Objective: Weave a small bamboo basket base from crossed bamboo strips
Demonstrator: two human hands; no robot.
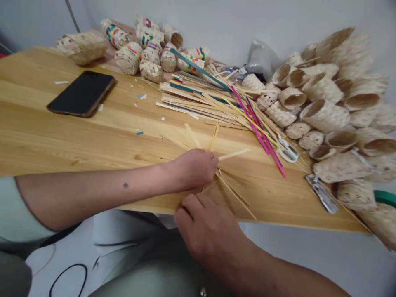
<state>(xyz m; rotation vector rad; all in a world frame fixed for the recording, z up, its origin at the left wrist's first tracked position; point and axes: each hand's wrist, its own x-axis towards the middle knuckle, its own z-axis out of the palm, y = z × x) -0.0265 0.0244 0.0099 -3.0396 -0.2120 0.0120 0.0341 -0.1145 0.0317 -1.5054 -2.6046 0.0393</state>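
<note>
My left hand (199, 170) is closed over the middle of several pale bamboo strips (233, 154), close to the table's front edge. Their free ends fan out around it like spokes, away from me and to the right. Just below, at the edge, my right hand (210, 227) is curled with its back to me. A thin strip (210, 187) runs from beneath the left hand to the right hand's fingers, which are closed on it; the fingertips themselves are hidden. The crossing point of the strips is covered by the left hand.
Loose natural and coloured strips (198, 97) lie in a pile on the wooden table (93, 144). Woven bamboo tubes (324, 117) are heaped at right, with colour-banded ones (128, 57) at the back. A phone (82, 94) lies at left, a silvery packet (321, 194) at right.
</note>
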